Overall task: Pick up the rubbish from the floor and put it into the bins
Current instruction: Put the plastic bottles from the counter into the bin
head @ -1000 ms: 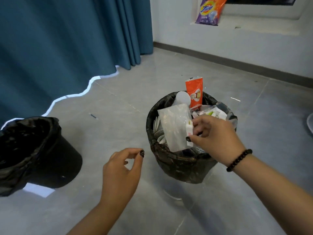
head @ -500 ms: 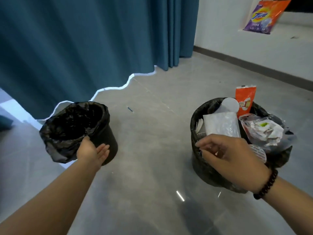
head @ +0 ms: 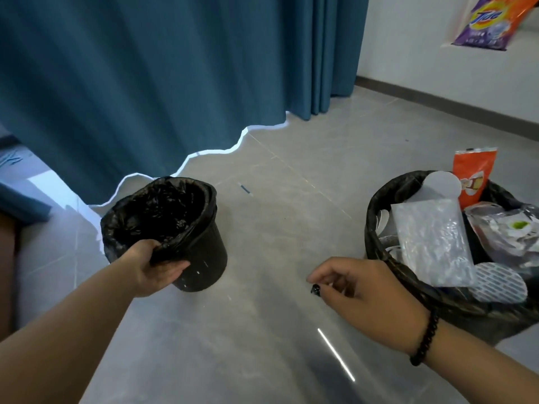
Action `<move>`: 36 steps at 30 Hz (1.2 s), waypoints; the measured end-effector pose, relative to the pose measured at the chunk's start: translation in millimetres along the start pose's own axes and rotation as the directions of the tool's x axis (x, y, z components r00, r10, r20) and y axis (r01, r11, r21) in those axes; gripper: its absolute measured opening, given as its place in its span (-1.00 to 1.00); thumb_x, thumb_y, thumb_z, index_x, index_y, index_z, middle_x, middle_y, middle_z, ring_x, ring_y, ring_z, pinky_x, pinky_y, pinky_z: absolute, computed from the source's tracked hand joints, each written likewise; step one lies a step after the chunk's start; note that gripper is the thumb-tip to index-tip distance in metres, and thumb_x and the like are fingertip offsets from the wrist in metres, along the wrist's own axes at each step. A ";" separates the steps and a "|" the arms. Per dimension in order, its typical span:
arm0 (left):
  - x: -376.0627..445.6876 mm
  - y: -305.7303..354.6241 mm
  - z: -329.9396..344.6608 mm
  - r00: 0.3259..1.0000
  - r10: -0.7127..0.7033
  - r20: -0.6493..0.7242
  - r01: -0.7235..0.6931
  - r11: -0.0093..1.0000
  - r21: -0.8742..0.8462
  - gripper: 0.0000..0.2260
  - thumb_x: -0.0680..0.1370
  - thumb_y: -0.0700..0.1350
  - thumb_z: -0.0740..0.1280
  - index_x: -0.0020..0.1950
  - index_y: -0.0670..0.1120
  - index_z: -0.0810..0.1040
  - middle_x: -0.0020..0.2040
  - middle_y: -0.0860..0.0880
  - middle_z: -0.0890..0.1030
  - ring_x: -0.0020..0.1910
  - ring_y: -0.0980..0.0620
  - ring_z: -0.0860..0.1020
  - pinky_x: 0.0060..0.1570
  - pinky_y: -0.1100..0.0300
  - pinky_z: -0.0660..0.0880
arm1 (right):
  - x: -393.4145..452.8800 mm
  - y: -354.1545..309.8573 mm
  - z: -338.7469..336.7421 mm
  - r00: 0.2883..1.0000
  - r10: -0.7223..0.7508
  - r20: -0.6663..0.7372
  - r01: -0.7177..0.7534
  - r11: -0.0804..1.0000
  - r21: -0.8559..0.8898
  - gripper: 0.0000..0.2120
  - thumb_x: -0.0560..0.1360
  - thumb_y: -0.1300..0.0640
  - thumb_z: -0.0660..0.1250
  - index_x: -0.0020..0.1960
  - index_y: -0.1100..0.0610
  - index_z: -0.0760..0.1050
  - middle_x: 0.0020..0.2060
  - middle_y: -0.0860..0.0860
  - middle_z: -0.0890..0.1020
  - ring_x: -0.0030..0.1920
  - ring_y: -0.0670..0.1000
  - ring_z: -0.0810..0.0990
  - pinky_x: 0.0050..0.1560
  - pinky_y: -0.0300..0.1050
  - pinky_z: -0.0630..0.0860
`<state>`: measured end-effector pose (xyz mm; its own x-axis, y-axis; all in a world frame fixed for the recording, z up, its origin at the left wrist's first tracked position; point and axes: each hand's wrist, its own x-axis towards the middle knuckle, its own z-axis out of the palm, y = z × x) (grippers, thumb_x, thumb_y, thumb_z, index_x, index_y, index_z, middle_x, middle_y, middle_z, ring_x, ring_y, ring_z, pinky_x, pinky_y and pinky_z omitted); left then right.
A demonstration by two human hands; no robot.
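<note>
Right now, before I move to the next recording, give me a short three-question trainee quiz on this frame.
1. True or false: the left hand grips the rim of the empty bin.
2. Which bin holds the orange packet? A) the bin by the curtain B) the full bin on the right
3. Fill in: the right hand holds ____.

Key: 1 true; 2 B; 3 nothing
</note>
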<state>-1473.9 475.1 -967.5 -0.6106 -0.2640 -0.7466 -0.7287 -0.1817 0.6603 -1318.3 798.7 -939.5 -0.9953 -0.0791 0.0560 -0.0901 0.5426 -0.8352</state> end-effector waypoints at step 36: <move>-395.6 -2.5 -52.4 0.973 -0.229 0.021 0.227 0.971 0.076 -0.77 0.55 -0.33 0.23 0.20 -0.19 0.46 0.03 -0.27 0.58 -0.13 -0.25 0.60 -0.51 0.09 0.58 | -120.6 -269.7 -63.1 0.449 0.893 -0.008 -0.512 0.265 0.817 -0.85 0.44 0.44 0.33 -0.18 0.24 0.59 -0.27 0.15 0.63 -0.19 0.10 0.60 -0.31 -0.16 0.57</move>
<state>-1214.3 530.3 -669.5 -0.4341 -0.1949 -0.8795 -0.8697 -0.1641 0.4656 -1176.2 714.7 -686.4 -0.5280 0.4556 -0.7167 0.5153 -0.4989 -0.6968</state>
